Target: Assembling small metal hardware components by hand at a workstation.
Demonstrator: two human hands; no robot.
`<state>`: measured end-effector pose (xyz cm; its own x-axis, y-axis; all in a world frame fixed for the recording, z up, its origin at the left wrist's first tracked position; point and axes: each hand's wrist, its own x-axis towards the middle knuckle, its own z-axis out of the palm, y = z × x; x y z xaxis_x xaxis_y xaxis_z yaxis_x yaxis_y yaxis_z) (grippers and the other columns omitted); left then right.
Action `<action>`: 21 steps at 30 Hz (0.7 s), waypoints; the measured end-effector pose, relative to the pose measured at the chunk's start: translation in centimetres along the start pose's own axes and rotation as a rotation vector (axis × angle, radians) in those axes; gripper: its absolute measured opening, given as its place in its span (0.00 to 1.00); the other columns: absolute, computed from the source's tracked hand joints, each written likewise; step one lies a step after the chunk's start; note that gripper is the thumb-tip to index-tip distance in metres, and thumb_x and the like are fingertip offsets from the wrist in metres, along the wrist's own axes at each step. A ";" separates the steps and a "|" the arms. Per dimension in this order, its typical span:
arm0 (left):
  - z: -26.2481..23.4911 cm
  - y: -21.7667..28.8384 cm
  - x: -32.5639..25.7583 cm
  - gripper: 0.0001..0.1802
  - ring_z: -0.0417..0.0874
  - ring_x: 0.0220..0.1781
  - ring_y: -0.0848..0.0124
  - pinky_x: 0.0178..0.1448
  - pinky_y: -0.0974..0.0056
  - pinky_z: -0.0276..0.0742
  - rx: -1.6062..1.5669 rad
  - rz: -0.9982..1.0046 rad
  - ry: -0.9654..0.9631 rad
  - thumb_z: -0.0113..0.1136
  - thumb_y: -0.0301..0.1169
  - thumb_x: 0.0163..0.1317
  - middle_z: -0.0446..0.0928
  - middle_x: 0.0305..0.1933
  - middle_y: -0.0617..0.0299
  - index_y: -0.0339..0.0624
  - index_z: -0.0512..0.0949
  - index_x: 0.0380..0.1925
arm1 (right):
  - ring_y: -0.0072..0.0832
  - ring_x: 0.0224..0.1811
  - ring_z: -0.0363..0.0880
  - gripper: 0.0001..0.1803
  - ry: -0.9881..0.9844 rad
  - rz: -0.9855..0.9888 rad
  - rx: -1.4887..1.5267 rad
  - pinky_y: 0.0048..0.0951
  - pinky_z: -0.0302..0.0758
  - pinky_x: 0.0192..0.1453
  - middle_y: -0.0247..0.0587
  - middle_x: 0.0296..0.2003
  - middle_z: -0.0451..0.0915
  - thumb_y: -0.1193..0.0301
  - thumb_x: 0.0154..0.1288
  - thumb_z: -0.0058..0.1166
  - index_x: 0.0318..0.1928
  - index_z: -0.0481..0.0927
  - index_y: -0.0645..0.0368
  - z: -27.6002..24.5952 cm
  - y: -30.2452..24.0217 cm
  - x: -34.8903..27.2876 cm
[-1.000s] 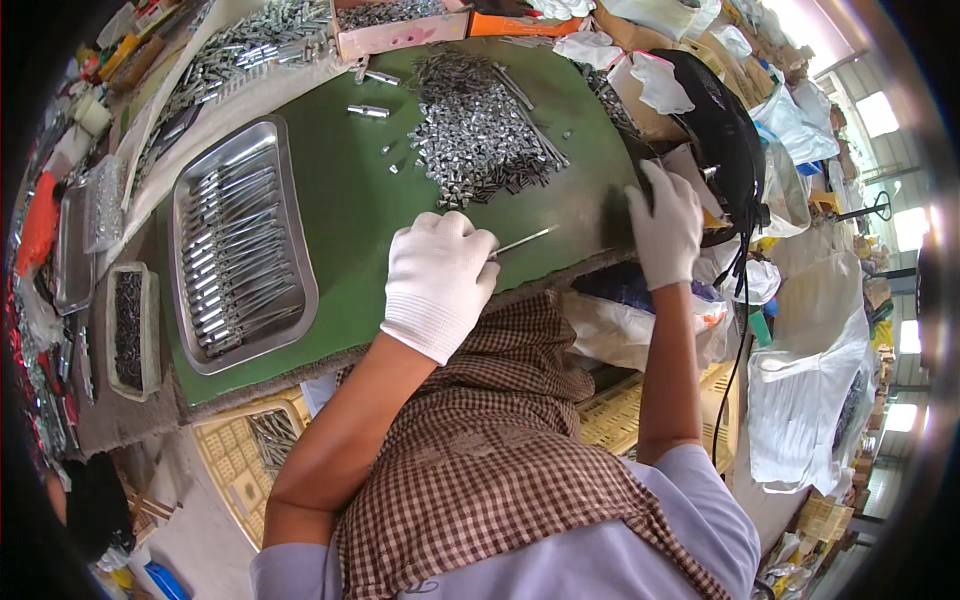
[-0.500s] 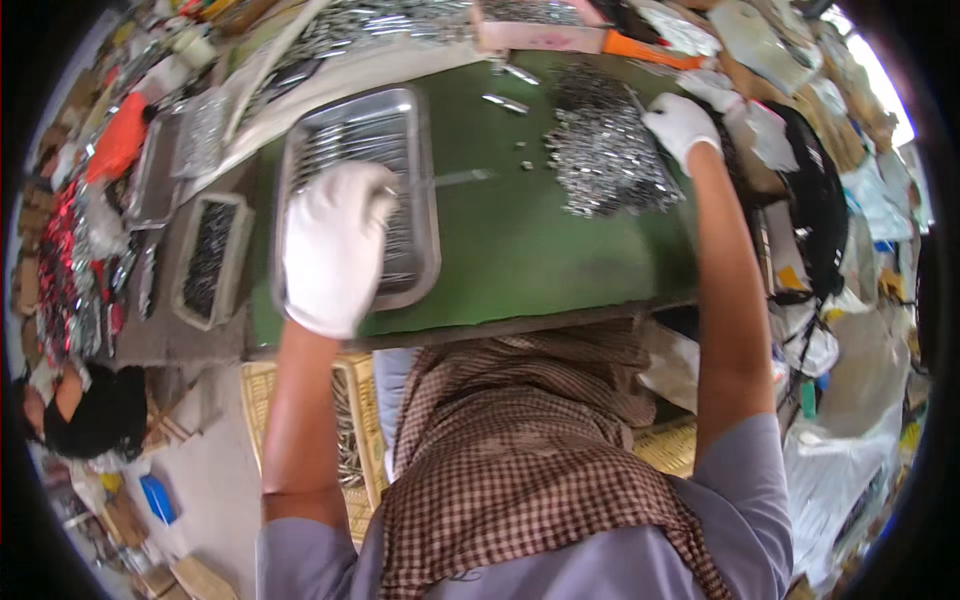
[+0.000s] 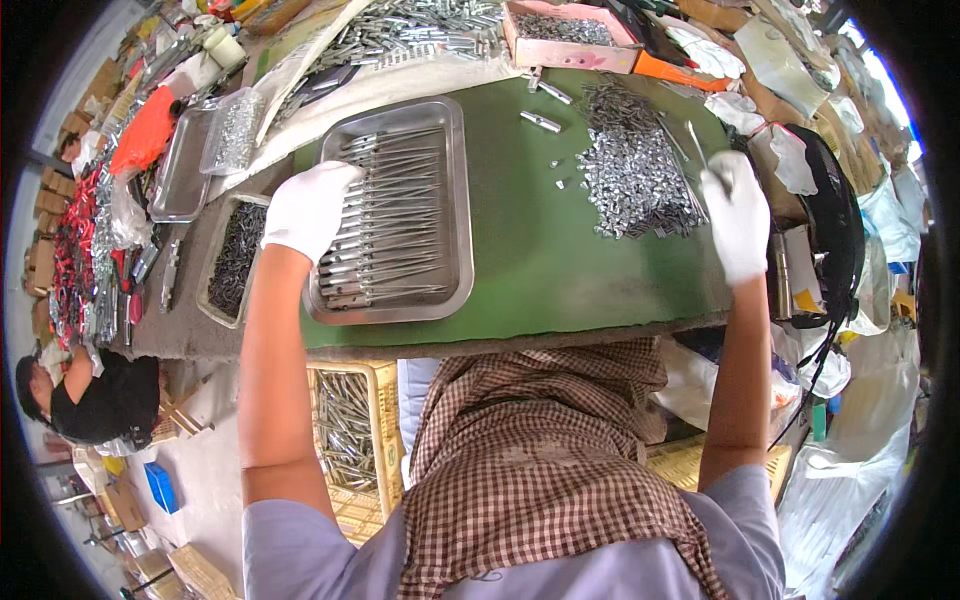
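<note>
My left hand (image 3: pixel 312 212), in a white glove, rests over the left rim of a metal tray (image 3: pixel 458 215). Its fingers are curled at the blunt ends of several slender pointed metal pieces (image 3: pixel 400 215) lying side by side there; what they pinch, if anything, is hidden. My right hand (image 3: pixel 738 215), also gloved, is closed around a slim metal rod (image 3: pixel 695 143) that sticks up past the fingers. Just left of that hand lies a pile of small shiny metal parts (image 3: pixel 635 175) with dark pins (image 3: pixel 615 100) at its far end.
A narrow bin of dark small parts (image 3: pixel 238 255) stands left of the tray. Loose metal parts (image 3: pixel 540 121) lie on the green mat (image 3: pixel 530 270). A pink box (image 3: pixel 570 50) stands at the back. Beyond the left table edge, a person (image 3: pixel 105 395) works.
The left hand has shifted to the tray's left rim, uncovering the row of pointed pieces. My right hand has drawn nearer me from beside the pile, and a slim rod now shows in it.
</note>
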<state>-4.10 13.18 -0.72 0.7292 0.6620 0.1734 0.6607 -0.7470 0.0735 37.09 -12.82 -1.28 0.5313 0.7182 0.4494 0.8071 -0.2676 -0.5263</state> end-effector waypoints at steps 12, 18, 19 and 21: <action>5.2 14.0 14.6 0.10 0.84 0.46 0.56 0.53 0.53 0.80 0.097 0.572 0.349 0.59 0.33 0.65 0.80 0.43 0.59 0.52 0.82 0.45 | 0.45 0.42 0.81 0.09 -0.124 -0.139 -0.099 0.43 0.76 0.48 0.41 0.37 0.83 0.77 0.57 0.62 0.39 0.84 0.54 -1.0 -5.1 -12.1; 3.2 15.5 14.8 0.08 0.85 0.46 0.55 0.53 0.52 0.80 0.147 0.390 -0.037 0.58 0.34 0.64 0.84 0.39 0.54 0.48 0.83 0.41 | 0.45 0.40 0.81 0.07 -0.077 -0.111 -0.008 0.43 0.76 0.47 0.40 0.35 0.82 0.75 0.57 0.64 0.38 0.85 0.53 -0.6 -4.7 -12.1; 2.1 16.4 13.7 0.08 0.86 0.45 0.56 0.52 0.52 0.80 0.157 0.406 -0.058 0.58 0.35 0.64 0.84 0.39 0.54 0.49 0.83 0.41 | 0.45 0.40 0.81 0.07 -0.076 -0.096 -0.018 0.43 0.76 0.47 0.40 0.35 0.82 0.75 0.57 0.64 0.38 0.85 0.53 -0.6 -4.7 -12.0; 0.9 18.4 10.3 0.07 0.86 0.42 0.58 0.49 0.53 0.81 0.096 0.483 -0.047 0.58 0.35 0.64 0.84 0.37 0.57 0.49 0.83 0.37 | 0.43 0.39 0.81 0.08 -0.091 -0.106 0.000 0.43 0.75 0.46 0.39 0.34 0.82 0.75 0.57 0.63 0.38 0.85 0.52 -0.7 -4.5 -11.9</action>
<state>15.73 6.28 1.49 0.9620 0.2452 0.1205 0.2570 -0.9617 -0.0951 27.29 -20.59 -3.72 0.4171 0.7979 0.4352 0.8576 -0.1871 -0.4790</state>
